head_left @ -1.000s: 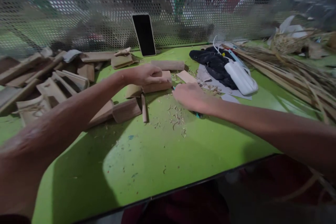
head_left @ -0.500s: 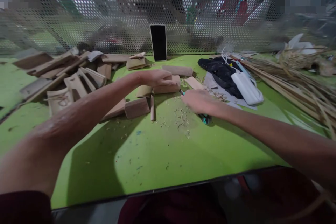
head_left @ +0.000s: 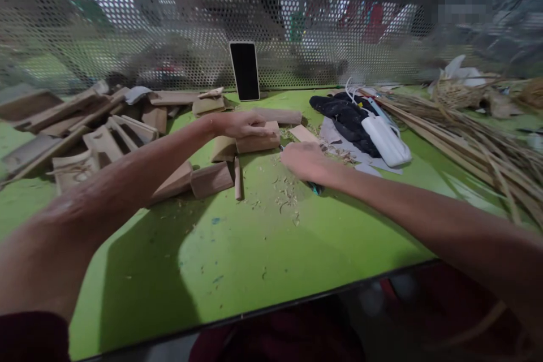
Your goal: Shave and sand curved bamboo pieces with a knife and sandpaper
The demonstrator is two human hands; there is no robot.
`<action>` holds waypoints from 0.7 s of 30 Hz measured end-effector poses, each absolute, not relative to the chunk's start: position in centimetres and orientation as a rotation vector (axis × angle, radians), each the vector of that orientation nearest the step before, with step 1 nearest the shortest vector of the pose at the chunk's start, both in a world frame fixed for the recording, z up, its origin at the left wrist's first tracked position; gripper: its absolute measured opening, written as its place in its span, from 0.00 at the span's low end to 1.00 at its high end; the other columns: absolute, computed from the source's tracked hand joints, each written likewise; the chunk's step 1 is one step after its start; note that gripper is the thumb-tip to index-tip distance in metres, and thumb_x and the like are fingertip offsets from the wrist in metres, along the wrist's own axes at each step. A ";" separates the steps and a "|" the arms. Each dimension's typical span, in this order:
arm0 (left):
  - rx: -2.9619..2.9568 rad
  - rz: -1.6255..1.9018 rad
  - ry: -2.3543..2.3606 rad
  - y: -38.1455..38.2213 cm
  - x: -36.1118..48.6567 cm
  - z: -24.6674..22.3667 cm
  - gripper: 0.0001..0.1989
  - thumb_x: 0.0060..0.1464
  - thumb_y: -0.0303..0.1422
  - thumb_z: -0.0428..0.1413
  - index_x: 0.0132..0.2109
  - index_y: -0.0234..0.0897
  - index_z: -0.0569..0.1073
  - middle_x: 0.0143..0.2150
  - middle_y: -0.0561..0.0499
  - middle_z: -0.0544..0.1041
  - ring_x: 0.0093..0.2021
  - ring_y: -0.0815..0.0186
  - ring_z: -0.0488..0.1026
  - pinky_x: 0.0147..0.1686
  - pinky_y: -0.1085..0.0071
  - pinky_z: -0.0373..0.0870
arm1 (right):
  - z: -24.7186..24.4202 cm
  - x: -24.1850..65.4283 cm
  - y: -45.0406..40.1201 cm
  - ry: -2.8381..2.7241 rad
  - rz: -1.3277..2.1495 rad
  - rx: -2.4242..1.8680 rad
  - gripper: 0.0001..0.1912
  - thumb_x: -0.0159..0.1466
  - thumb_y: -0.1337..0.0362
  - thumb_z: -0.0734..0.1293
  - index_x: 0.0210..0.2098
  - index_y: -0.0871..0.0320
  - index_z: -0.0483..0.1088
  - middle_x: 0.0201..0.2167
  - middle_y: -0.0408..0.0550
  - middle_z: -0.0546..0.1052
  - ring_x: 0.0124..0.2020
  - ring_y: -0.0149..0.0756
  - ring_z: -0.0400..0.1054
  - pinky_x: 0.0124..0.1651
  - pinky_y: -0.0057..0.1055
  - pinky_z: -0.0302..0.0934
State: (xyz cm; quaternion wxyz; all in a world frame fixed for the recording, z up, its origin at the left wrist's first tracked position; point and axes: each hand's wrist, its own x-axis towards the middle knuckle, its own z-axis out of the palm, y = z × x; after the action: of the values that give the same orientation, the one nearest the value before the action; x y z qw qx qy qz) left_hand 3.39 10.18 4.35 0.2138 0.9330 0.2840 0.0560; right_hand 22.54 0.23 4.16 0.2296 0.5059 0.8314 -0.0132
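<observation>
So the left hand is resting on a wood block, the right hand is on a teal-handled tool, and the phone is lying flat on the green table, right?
Not quite. The head view shows the phone standing upright against the mesh wall, not lying flat. The rest holds: left hand on the wood block, right hand on the teal-handled tool, green table.

A green table (head_left: 237, 254) carries wood blocks (head_left: 127, 136), shavings (head_left: 284, 195), a dowel (head_left: 238, 178), bamboo strips (head_left: 466, 136) and a phone (head_left: 245, 70) (propped upright).
</observation>
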 end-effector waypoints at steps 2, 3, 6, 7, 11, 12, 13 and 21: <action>2.563 0.126 0.809 10.4 3.2 4.4 0.24 0.61 0.51 0.52 0.24 0.39 0.63 0.23 0.55 0.60 0.24 0.68 0.57 0.25 0.69 0.53 | 4.1 22.6 0.7 2.288 -0.043 1.386 0.17 0.58 0.80 0.64 0.43 0.69 0.79 0.37 0.64 0.81 0.36 0.46 0.76 0.33 0.35 0.65; 2.554 0.105 0.818 10.5 3.1 4.5 0.24 0.62 0.52 0.51 0.25 0.39 0.64 0.23 0.55 0.60 0.24 0.68 0.57 0.25 0.69 0.53 | 4.1 22.8 0.9 2.297 -0.049 1.375 0.16 0.58 0.79 0.64 0.43 0.69 0.79 0.37 0.64 0.81 0.36 0.47 0.76 0.33 0.35 0.65; 2.553 0.062 0.847 10.9 3.1 4.6 0.25 0.62 0.53 0.49 0.26 0.39 0.65 0.23 0.54 0.63 0.24 0.68 0.59 0.26 0.69 0.53 | 3.9 23.6 1.1 2.350 -0.050 1.372 0.15 0.59 0.77 0.64 0.42 0.69 0.79 0.37 0.66 0.80 0.35 0.49 0.76 0.31 0.36 0.64; 2.569 0.060 0.860 11.1 3.1 4.5 0.24 0.63 0.53 0.48 0.27 0.39 0.67 0.24 0.53 0.66 0.25 0.67 0.61 0.26 0.70 0.55 | 3.8 23.8 1.1 2.366 -0.047 1.382 0.15 0.60 0.77 0.63 0.43 0.68 0.79 0.36 0.66 0.80 0.35 0.49 0.76 0.31 0.37 0.64; 2.697 0.086 1.019 10.7 3.5 3.9 0.22 0.65 0.50 0.46 0.43 0.38 0.74 0.39 0.46 0.79 0.37 0.63 0.72 0.34 0.71 0.63 | 3.8 24.3 1.0 2.373 -0.063 1.409 0.16 0.60 0.76 0.64 0.44 0.67 0.79 0.35 0.65 0.80 0.35 0.48 0.76 0.33 0.37 0.63; 2.734 0.092 1.093 10.2 3.6 3.6 0.23 0.67 0.49 0.43 0.48 0.38 0.74 0.44 0.44 0.80 0.40 0.61 0.73 0.36 0.71 0.64 | 3.8 24.2 0.9 2.357 -0.081 1.425 0.16 0.60 0.76 0.64 0.44 0.66 0.79 0.35 0.65 0.80 0.35 0.47 0.76 0.33 0.37 0.63; 2.768 0.097 1.169 9.7 3.8 3.3 0.24 0.68 0.48 0.40 0.51 0.38 0.74 0.47 0.43 0.80 0.43 0.60 0.74 0.39 0.70 0.65 | 3.9 24.1 0.9 2.340 -0.101 1.445 0.15 0.60 0.76 0.65 0.43 0.66 0.79 0.35 0.65 0.80 0.35 0.47 0.76 0.34 0.37 0.63; 2.852 0.140 1.503 7.5 4.7 2.1 0.30 0.66 0.56 0.43 0.50 0.34 0.72 0.42 0.37 0.79 0.41 0.51 0.74 0.40 0.62 0.61 | 4.3 23.4 1.2 2.336 -0.054 1.323 0.15 0.59 0.77 0.65 0.43 0.68 0.80 0.33 0.63 0.79 0.35 0.49 0.75 0.33 0.37 0.62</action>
State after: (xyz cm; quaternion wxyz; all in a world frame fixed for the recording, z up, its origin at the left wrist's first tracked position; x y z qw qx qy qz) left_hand 4.69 7.48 2.11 -0.0426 0.8831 0.4653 0.0433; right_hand 23.41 1.19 4.25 0.2264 0.4799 0.8474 -0.0197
